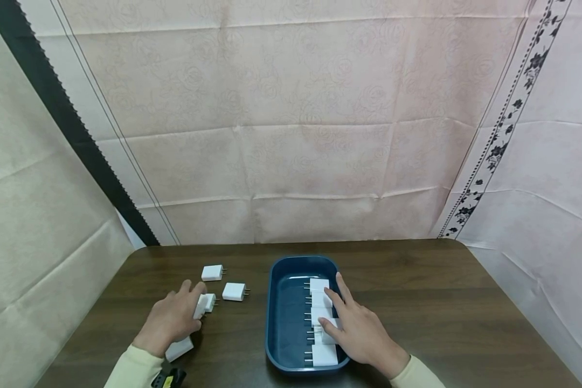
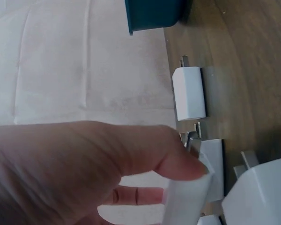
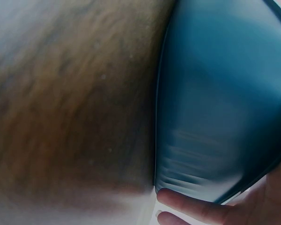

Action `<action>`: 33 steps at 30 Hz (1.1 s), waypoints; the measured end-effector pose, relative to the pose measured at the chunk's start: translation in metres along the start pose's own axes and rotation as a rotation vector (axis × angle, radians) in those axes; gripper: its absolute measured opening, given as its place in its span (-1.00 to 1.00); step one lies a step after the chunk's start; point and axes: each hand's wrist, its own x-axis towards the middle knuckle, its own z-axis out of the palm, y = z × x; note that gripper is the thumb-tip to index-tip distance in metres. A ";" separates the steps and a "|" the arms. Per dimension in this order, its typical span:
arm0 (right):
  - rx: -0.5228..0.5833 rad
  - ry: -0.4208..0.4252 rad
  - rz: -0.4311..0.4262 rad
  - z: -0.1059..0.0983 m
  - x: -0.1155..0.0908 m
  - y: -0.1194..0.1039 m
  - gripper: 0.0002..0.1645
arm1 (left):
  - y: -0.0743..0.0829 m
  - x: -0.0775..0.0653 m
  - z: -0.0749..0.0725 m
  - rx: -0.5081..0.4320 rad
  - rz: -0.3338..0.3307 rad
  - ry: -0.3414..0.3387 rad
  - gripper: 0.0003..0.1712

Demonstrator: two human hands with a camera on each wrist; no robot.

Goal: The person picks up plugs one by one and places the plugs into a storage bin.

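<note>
Brown table [image 1: 427, 302] | left fingers [image 1: 198, 289] pinch charger [image 2: 185, 204] | right fingers [image 1: 336, 300] extended over chargers [image 1: 324, 355] in tray [image 1: 288, 323]

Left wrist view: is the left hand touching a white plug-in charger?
Touching. The left wrist view shows the left hand with its thumb tip against the white plug-in charger, no gap between them.

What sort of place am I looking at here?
Probably a makeshift tabletop workspace, perhaps a screened-off booth: pale cloth hangs behind and beside a dark brown table, which holds a blue tray and white plug adapters.
</note>
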 end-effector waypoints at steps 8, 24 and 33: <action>-0.004 -0.002 0.000 0.000 0.000 0.000 -0.13 | 0.009 0.000 -0.005 -0.043 0.064 0.058 -0.57; -0.001 0.004 0.000 0.000 -0.001 0.001 -0.12 | 0.025 0.002 -0.006 -0.118 0.101 0.140 -0.59; -0.003 -0.005 0.004 0.000 -0.001 0.000 -0.11 | 0.032 0.001 -0.003 -0.098 0.122 0.230 -0.55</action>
